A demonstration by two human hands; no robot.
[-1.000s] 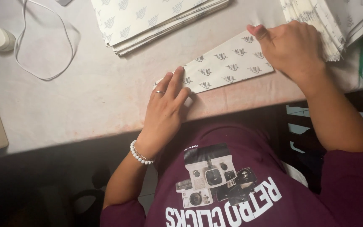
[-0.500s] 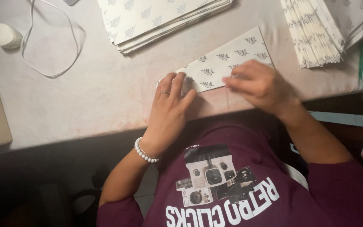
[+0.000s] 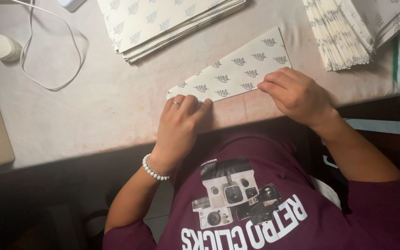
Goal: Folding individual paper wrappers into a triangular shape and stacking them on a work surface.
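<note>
Small round container (image 3: 4, 47): stands at the far left of the desk, beside a white cord (image 3: 52, 51) that loops across the surface.
Sheet stack (image 3: 172, 21): flat patterned sheets, upper centre, well apart from both hands.
Left hand (image 3: 180, 124): lies flat, fingers together and extended, pressing the lower left corner of the folded patterned sheet (image 3: 237, 69). Nothing is gripped; the palm rests on the desk.
Folded patterned sheet: lies on the desk near its front edge, between the two hands. Its long axis runs from lower left to upper right, tilted against the desk edge.
Key relation: the sheet extends away from the person; both hands touch its near long edge, one toward each end. Neither is clearly nearer.
Right hand (image 3: 297, 95): fingers curled, tips bearing down on the near edge at the right; whether it pinches the paper cannot be told.
Folded pile (image 3: 336, 34): upper right.
Desk (image 3: 84, 115): pale, slightly stained surface.
Room: dim below the desk edge.
</note>
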